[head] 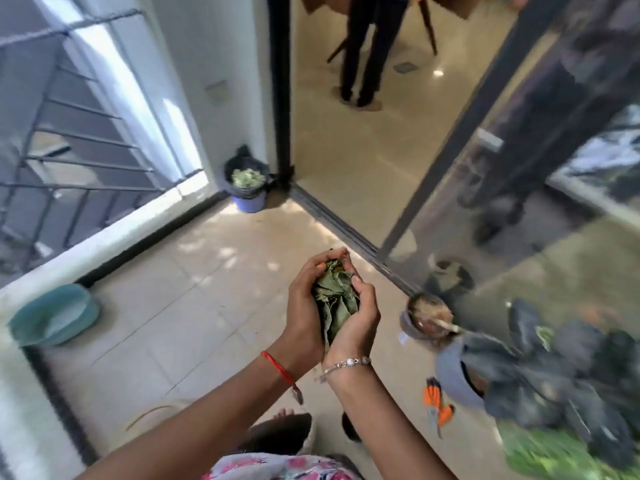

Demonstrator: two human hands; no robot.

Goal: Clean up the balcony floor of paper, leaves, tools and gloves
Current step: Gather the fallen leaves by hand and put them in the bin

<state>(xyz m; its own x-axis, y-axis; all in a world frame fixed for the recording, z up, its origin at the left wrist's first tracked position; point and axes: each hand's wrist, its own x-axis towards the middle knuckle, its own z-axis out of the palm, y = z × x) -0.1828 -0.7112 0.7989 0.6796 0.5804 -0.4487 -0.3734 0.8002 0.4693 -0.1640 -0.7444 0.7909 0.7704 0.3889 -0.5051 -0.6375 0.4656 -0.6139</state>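
well left of the grip a teal basin (88,318) is sitting on the floor. further off, up-left, a bin (248,202) is holding green scraps. left hand (304,306) and right hand (360,320) are cupping a wad of leaves (334,299) between them, fingers curling round it. orange-handled shears (437,405) are lying down-right.

Both bare arms (214,420) reach forward and meet at a bunch of leaves (335,299), palms turned toward each other. The left grip (303,306), a hand with a red thread (277,367) on its wrist, cups the left side of the leaves, fingers curled over their top. The right grip (358,318), a silver chain (346,363) on its wrist, curls round the leaves' right side.
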